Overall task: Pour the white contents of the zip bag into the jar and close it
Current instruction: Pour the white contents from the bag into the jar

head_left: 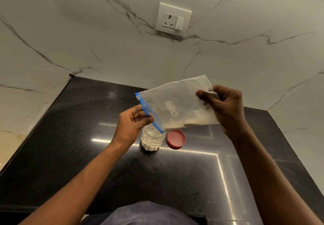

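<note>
A clear zip bag [175,102] with a blue zip strip hangs tilted above the counter, its zip end pointing down over the jar. A little white material lies along the bag's lower edge. My left hand [131,124] pinches the blue zip edge just above the jar mouth. My right hand [226,109] pinches the bag's raised bottom corner. The clear dimpled jar [151,141] stands upright and lidless on the counter, holding white contents. Its red lid [176,138] lies flat on the counter just right of the jar.
The black polished counter [87,154] runs from the marble wall to my body. A white socket and switch plate [172,19] sits on the wall behind. The counter's left edge drops off beside a lighter floor.
</note>
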{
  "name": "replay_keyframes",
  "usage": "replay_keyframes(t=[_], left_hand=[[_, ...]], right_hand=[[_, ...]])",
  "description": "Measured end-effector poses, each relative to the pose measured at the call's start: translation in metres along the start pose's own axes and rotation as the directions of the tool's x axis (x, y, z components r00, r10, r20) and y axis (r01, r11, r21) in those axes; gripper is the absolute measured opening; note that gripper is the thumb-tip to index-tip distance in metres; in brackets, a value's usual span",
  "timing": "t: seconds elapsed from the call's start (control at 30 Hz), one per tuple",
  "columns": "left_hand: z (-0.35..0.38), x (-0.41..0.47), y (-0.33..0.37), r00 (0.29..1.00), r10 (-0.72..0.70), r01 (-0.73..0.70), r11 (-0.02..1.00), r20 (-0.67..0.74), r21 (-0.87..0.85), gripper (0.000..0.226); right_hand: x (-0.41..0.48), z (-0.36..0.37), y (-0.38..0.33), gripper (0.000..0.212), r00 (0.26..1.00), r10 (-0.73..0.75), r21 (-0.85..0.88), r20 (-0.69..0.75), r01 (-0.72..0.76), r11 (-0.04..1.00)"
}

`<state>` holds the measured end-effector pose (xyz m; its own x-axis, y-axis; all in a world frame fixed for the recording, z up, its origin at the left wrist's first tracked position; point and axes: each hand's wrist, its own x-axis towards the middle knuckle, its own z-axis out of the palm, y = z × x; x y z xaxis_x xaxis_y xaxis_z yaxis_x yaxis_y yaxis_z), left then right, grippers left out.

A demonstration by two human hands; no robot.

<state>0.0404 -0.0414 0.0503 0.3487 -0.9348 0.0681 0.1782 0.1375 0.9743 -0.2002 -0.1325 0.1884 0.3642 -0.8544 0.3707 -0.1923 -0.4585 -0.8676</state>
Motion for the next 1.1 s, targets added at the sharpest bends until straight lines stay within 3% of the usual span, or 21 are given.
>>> replay_keyframes(t=[0.3,0.43,0.6,0.73,0.87,1.0,1.1], left_hand=[[-0.004,0.003,-0.004,0.998,-0.054,0.055,0.998,-0.031,0.034,0.034],[-0.007,0.003,-0.009,0.995,-0.098,0.099,0.993,-0.017,0.064,0.030],[-0.007,0.004,-0.010,0.992,-0.125,0.127,0.990,-0.028,0.069,0.028],[-0.008,0.004,-0.011,0.990,-0.136,0.138,0.989,-0.043,0.044,0.028],[-0.009,0.004,-0.012,0.989,-0.138,0.140,0.990,-0.050,0.037,0.029],[-0.010,0.003,-0.012,0.990,-0.128,0.129,0.991,-0.053,0.025,0.032],[-0.011,0.003,-0.011,0.991,-0.121,0.122,0.992,-0.054,0.020,0.032]], right_hand=[[0.000,0.001,0.009,0.015,0.997,0.071,0.011,-0.006,-0.071,0.997],[-0.010,0.002,0.029,0.037,0.975,0.210,-0.100,0.069,-0.203,0.974],[-0.021,-0.007,0.048,0.021,0.929,0.311,-0.125,0.201,-0.290,0.949],[-0.031,-0.024,0.064,0.049,0.862,0.408,-0.176,0.300,-0.370,0.912],[-0.036,-0.028,0.069,0.014,0.928,0.338,-0.036,0.156,-0.337,0.941],[-0.034,-0.020,0.061,0.022,0.978,0.209,-0.070,-0.011,-0.209,0.975],[-0.034,-0.015,0.056,0.014,0.989,0.147,-0.105,-0.019,-0.148,0.983]])
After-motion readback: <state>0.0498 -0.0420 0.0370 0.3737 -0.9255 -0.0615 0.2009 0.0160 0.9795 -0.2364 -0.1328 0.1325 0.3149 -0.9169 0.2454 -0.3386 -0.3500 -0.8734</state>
